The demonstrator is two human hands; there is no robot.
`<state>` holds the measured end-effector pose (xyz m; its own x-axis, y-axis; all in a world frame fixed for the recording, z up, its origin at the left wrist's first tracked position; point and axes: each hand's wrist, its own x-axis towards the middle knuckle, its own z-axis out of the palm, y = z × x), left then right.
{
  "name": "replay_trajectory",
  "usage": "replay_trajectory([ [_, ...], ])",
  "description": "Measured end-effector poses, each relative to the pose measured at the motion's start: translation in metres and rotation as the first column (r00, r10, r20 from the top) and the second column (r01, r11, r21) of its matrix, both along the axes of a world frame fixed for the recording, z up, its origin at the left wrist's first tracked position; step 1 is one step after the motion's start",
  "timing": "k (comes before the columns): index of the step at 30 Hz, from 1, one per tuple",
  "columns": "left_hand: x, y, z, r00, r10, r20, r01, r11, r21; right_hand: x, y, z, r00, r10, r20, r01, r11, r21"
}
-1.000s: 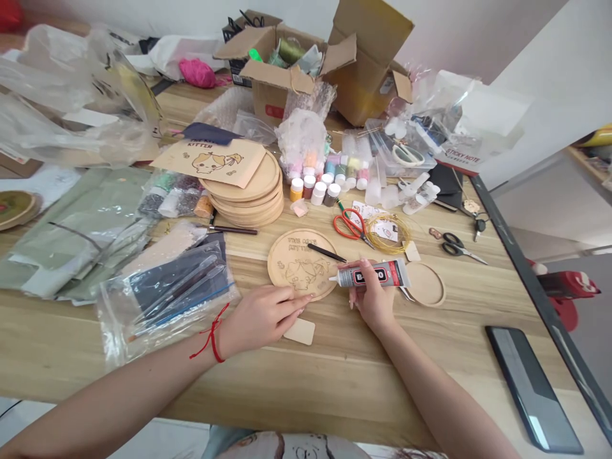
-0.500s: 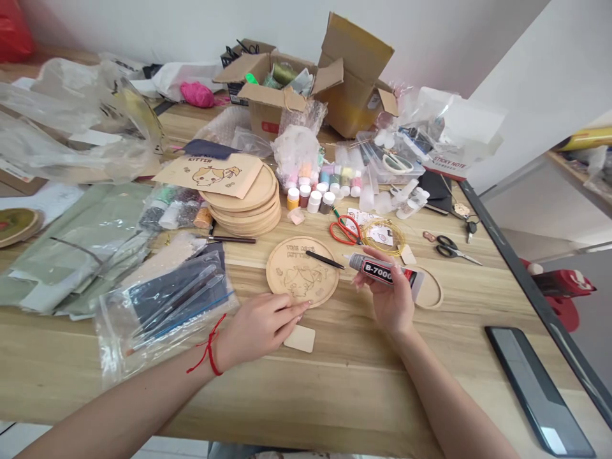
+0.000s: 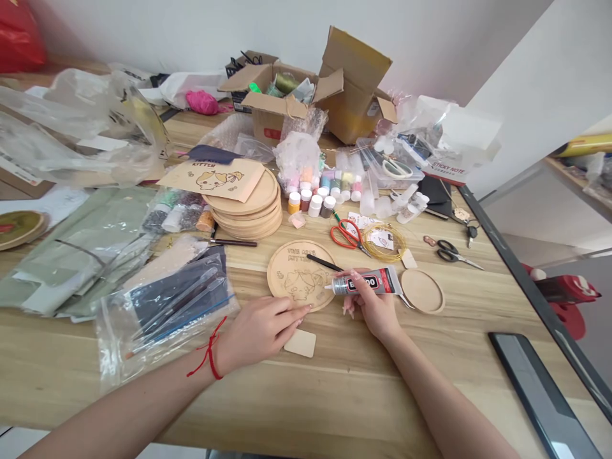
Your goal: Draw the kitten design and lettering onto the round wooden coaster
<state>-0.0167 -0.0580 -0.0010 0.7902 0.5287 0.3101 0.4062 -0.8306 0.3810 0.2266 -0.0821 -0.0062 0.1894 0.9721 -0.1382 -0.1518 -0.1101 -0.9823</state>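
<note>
My right hand [image 3: 377, 308] clamped the glue tube [image 3: 366, 282] just right of the disc [image 3: 291, 276]; my open left hand [image 3: 258, 331] lay at its lower edge. A tag [image 3: 299, 343] sat below the disc on the table [image 3: 335, 395].

The black label on the glue tube [image 3: 363, 282] shows "000" in large white characters, the rest hidden; the kraft card [image 3: 210, 180] carries "KITTEN" in dark print above a cartoon cat; the white package [image 3: 447, 167] reads "STICKY NOTE" along its lower edge; the round wooden plaque [image 3: 299, 275] has two engraved lines above a cat drawing, too small to read surely, perhaps ending in "KITTEN".
</note>
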Motion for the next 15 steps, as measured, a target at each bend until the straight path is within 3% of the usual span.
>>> replay_trajectory([
  [15,-0.0003,0.0006,-0.0023,1.000,0.000,0.021,-0.001,1.000,0.013,-0.0032,0.0012,0.0056,0.989,0.007,0.150,0.004,0.997,-0.074],
])
